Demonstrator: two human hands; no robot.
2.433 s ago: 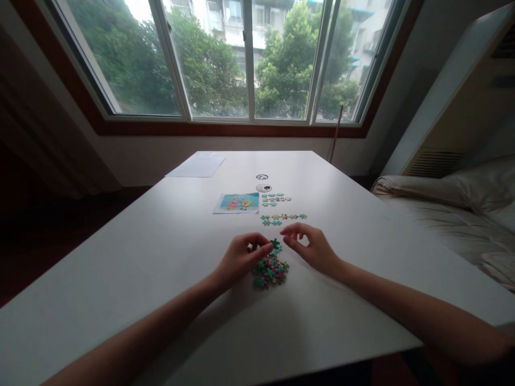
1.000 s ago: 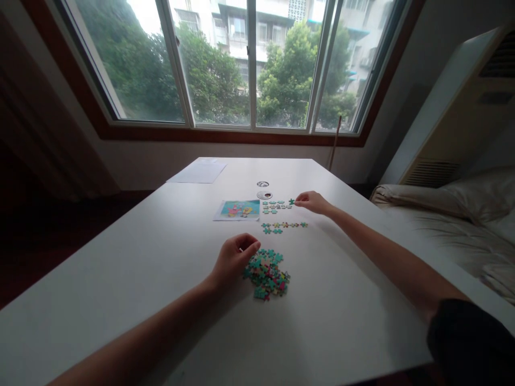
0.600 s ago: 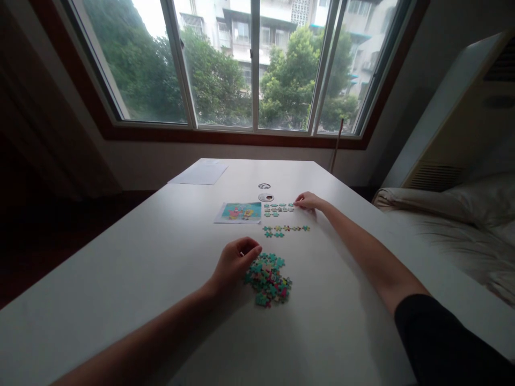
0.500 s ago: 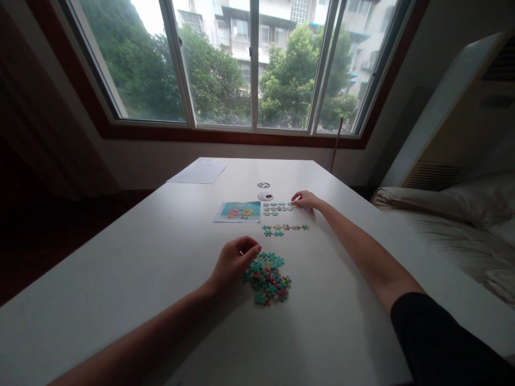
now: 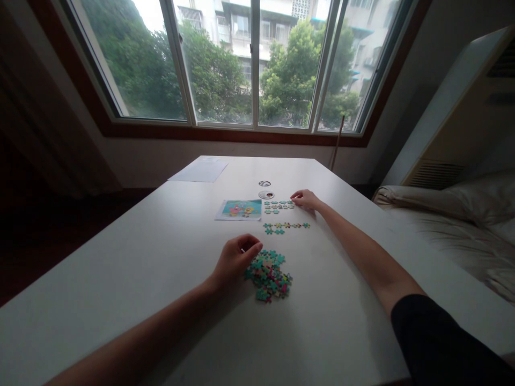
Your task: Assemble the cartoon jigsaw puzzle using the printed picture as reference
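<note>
Jumbled jigsaw pile (image 5: 270,274), mostly teal, some pink

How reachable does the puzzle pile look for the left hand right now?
Probably yes: the left hand is at the edge of the puzzle pile, and nothing visible lies between them.

Black sleeve (image 5: 446,340) located at four o'clock; visible fabric plain, hem (image 5: 405,306) curved. Right forearm (image 5: 357,249) and right hand (image 5: 306,200) bare. Left forearm (image 5: 155,329), between seven and eight o'clock, and left hand (image 5: 235,258) likewise bare.
</note>
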